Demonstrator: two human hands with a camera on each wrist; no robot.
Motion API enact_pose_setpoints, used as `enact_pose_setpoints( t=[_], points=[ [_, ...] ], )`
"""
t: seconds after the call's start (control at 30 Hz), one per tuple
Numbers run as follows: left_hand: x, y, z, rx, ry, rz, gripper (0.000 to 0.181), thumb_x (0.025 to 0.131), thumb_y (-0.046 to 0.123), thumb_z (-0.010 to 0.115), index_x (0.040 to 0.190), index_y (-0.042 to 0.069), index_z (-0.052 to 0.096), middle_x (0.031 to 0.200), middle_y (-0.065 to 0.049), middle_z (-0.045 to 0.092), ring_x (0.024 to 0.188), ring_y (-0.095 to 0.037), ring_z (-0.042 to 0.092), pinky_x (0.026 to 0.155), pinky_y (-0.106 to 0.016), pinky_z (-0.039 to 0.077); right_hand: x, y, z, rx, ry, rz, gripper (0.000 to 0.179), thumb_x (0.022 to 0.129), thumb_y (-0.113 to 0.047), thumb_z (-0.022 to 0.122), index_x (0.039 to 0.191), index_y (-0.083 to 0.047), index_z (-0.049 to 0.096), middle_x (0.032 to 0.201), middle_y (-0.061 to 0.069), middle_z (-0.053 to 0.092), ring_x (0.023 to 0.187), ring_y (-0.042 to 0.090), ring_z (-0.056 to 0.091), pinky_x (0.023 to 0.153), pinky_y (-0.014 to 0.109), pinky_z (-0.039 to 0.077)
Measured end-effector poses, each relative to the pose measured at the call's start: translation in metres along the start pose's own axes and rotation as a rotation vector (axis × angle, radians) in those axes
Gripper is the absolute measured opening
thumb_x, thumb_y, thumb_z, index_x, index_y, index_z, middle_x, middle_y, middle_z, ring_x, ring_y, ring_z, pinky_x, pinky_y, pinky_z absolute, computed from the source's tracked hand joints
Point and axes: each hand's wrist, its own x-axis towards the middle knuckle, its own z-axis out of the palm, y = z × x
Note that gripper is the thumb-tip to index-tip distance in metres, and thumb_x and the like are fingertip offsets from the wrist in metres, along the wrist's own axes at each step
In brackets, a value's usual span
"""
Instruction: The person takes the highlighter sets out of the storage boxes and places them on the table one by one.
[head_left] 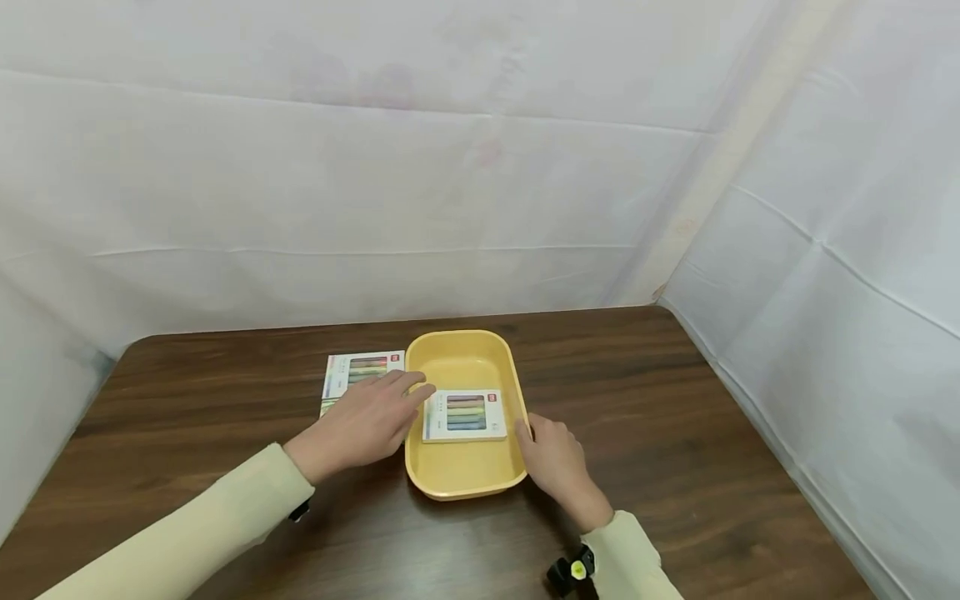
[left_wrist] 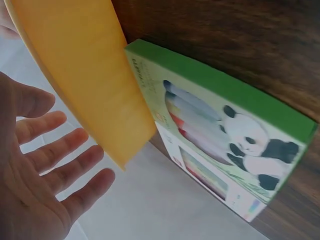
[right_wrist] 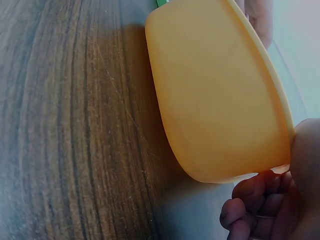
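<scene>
A yellow plastic tray [head_left: 465, 479] stands on the table with a flat white box [head_left: 435, 425] inside it. Coloured sticks show through that box's window. My right hand [head_left: 553, 458] grips the tray's right rim, thumb over the edge and fingers curled outside, as the right wrist view shows. Above the tray's left rim is my left hand [head_left: 367, 421], its fingers extended and spread and holding nothing. Left of the tray lie a second white box [head_left: 337, 375], partly behind the left hand, and a green box [left_wrist: 250, 142] with a panda picture, mostly hidden in the head view.
Dark wood-grain table [head_left: 735, 467] extends around the tray on both sides. White cloth [head_left: 375, 192] hangs behind the table's far edge, and another sheet [head_left: 862, 333] rises along the right side.
</scene>
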Motion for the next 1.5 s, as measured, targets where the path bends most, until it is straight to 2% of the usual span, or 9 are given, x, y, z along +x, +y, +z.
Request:
enact_pose_setpoints(
  t=[0.17, 0.33, 0.57, 0.83, 1.13, 1.27, 1.5],
  points=[
    [0.009, 0.001, 0.001, -0.011, 0.003, 0.025, 0.034, 0.092, 0.021, 0.058, 0.125, 0.012, 0.059, 0.123, -0.007, 0.061, 0.111, -0.024, 0.061, 0.079, -0.043, 0.054, -0.001, -0.001, 0.001, 0.006, 0.004, 0.012, 0.030, 0.101, -0.032, 0.046, 0.086, -0.012, 0.062, 0.060, 0.000, 0.050, 0.051, 0.014, 0.047, 0.048, 0.028, 0.035],
    [0.017, 0.004, 0.004, -0.056, -0.044, 0.044, 0.038, 0.092, 0.023, 0.061, 0.129, 0.013, 0.057, 0.128, -0.008, 0.060, 0.115, -0.025, 0.060, 0.084, -0.045, 0.053, -0.004, -0.001, 0.002, 0.007, 0.004, 0.014, 0.030, 0.101, -0.032, 0.045, 0.085, -0.013, 0.061, 0.059, 0.000, 0.050, 0.050, 0.013, 0.047, 0.048, 0.028, 0.036],
    [0.026, 0.006, 0.006, -0.054, -0.103, 0.080, 0.044, 0.087, 0.027, 0.066, 0.128, 0.015, 0.058, 0.127, -0.008, 0.060, 0.114, -0.026, 0.060, 0.085, -0.045, 0.051, -0.004, -0.006, 0.005, 0.009, 0.007, 0.020, 0.031, 0.101, -0.033, 0.045, 0.083, -0.013, 0.061, 0.059, 0.000, 0.050, 0.050, 0.014, 0.048, 0.048, 0.029, 0.036],
    [0.037, 0.007, 0.009, -0.094, -0.212, 0.072, 0.050, 0.087, 0.033, 0.065, 0.134, 0.018, 0.054, 0.134, -0.009, 0.057, 0.117, -0.027, 0.057, 0.089, -0.048, 0.050, -0.002, -0.016, 0.012, 0.004, 0.002, 0.028, 0.032, 0.102, -0.034, 0.044, 0.083, -0.014, 0.061, 0.059, -0.001, 0.050, 0.050, 0.013, 0.048, 0.048, 0.028, 0.036],
    [0.040, 0.003, 0.014, -0.157, -0.286, 0.056, 0.056, 0.086, 0.030, 0.067, 0.138, 0.017, 0.053, 0.137, -0.014, 0.054, 0.119, -0.033, 0.056, 0.090, -0.052, 0.048, 0.006, -0.026, 0.019, -0.032, -0.011, 0.001, 0.032, 0.102, -0.034, 0.044, 0.085, -0.014, 0.062, 0.059, -0.003, 0.050, 0.051, 0.011, 0.049, 0.049, 0.027, 0.037],
    [0.042, 0.002, 0.016, -0.180, -0.334, 0.029, 0.059, 0.085, 0.029, 0.068, 0.140, 0.019, 0.050, 0.140, -0.014, 0.051, 0.122, -0.034, 0.053, 0.092, -0.053, 0.046, 0.007, -0.027, 0.020, -0.049, -0.016, -0.015, 0.032, 0.102, -0.034, 0.044, 0.084, -0.015, 0.062, 0.058, -0.004, 0.049, 0.050, 0.010, 0.048, 0.049, 0.027, 0.037],
    [0.046, 0.003, 0.025, -0.218, -0.375, 0.033, 0.061, 0.085, 0.028, 0.067, 0.143, 0.017, 0.047, 0.143, -0.015, 0.048, 0.124, -0.035, 0.051, 0.094, -0.054, 0.045, 0.007, -0.024, 0.021, -0.049, -0.012, -0.018, 0.033, 0.102, -0.034, 0.044, 0.082, -0.014, 0.061, 0.058, -0.003, 0.048, 0.050, 0.011, 0.048, 0.049, 0.027, 0.037]
  ],
)
